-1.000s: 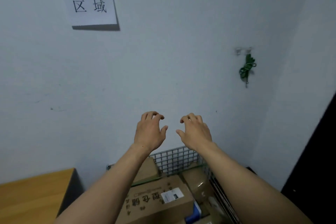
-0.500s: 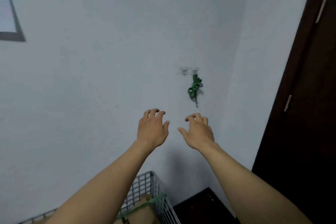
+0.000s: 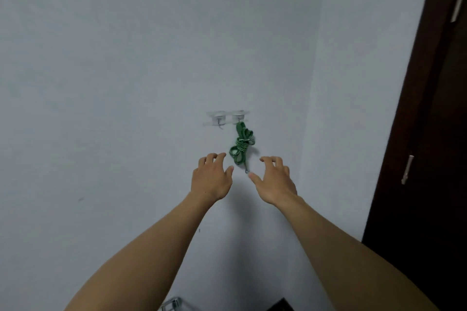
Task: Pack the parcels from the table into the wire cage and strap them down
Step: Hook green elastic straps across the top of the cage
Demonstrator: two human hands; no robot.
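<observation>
Pale wall (image 3: 126, 83) fills the view, the wire cage (image 3: 171, 305) barely showing at the bottom edge. Left hand (image 3: 211, 179) and right hand (image 3: 274, 182) hover either side of the bundled green strap (image 3: 241, 145), fingers spread, holding nothing. It hangs from a stick-on hook (image 3: 238, 117) (looks flimsy); a sharp tug could rip that off the wall.

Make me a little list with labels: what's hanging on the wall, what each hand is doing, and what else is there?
hanging thing: green strap, bundled up, on the right wall hook
other hook: left wall hook, nothing on it
left hand: raised just left of the strap, fingers loosely curled, holds nothing
right hand: raised just right of the strap, holds nothing, thumb close to the strap's metal end
strap gripped: not yet
bottom edge: corner of the wire cage
right side: dark door
</observation>
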